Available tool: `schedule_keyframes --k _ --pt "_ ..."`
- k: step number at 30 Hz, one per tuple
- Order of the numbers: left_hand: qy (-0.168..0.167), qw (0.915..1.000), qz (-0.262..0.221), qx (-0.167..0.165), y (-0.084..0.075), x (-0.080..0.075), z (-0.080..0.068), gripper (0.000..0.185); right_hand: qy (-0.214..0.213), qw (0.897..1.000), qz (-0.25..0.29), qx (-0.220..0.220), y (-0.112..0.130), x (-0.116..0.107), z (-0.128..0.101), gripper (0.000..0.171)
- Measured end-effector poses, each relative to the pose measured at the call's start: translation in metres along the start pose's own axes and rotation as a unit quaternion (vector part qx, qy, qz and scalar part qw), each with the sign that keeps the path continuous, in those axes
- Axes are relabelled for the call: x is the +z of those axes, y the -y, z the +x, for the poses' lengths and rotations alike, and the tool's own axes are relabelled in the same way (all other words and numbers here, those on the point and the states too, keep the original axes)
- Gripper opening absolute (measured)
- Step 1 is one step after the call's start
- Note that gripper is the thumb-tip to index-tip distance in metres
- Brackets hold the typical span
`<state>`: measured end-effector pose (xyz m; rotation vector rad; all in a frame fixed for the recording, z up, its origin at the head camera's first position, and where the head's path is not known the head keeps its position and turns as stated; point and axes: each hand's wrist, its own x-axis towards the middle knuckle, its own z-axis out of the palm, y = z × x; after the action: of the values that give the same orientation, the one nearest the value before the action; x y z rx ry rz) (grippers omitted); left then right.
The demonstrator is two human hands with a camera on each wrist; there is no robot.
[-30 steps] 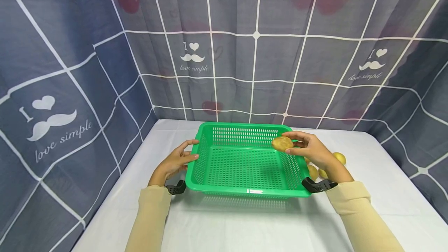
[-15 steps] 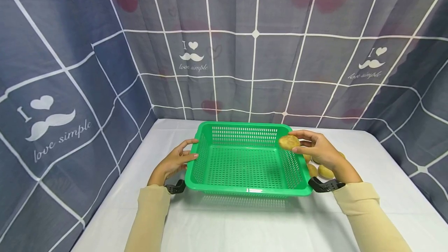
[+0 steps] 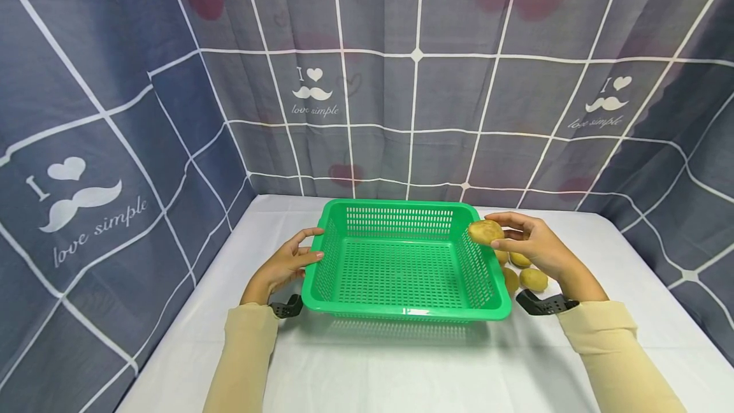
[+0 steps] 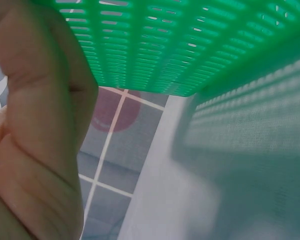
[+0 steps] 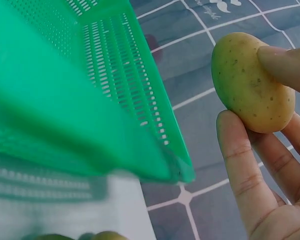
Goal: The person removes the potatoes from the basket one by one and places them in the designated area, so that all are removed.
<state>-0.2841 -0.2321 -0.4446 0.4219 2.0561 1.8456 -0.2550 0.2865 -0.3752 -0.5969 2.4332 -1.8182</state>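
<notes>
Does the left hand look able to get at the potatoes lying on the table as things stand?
Probably not directly. The left hand rests on the left rim of the green basket, and the loose potatoes lie beyond its right wall, so the whole basket stands between them.

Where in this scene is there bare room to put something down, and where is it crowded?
The floor of the green basket holds nothing between its four walls. The white table lies bare in front of the basket, between the two sleeves. It is crowded right of the basket, where loose potatoes lie under the right hand holding a potato.
</notes>
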Motion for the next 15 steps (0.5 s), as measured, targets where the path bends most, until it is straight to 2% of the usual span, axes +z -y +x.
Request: schedule_keyframes --k 11,15 --pt "-0.009 0.9995 0.03 -0.007 0.0 0.0 -0.001 0.067 -0.008 1.0 -0.019 0.007 -0.007 -0.015 -0.012 0.043" --pt "-0.005 0.9997 0.024 -0.007 -0.001 0.0 -0.001 0.067 -0.01 0.999 -0.029 0.011 -0.011 -0.021 -0.017 0.044"
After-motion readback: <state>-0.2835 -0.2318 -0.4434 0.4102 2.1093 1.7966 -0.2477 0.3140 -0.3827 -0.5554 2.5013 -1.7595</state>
